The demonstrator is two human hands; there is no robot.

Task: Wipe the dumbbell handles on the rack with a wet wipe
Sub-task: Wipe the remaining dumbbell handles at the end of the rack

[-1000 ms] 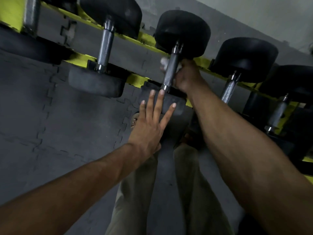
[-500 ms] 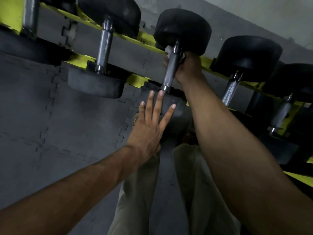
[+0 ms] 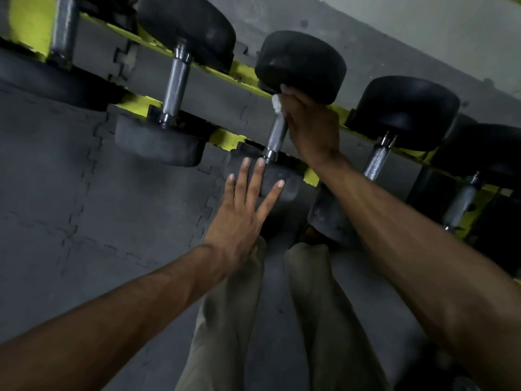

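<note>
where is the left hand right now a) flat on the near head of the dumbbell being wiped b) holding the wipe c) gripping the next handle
a: the left hand lies with straight fingers on the near head, while the right hand holds the wet wipe round that dumbbell's handle.

No text, number, label or brand can be read. The black dumbbell heads (image 3: 301, 63) and the yellow rack (image 3: 224, 138) lie in dim light, and any marking on them is too dark and blurred to make out.
</note>
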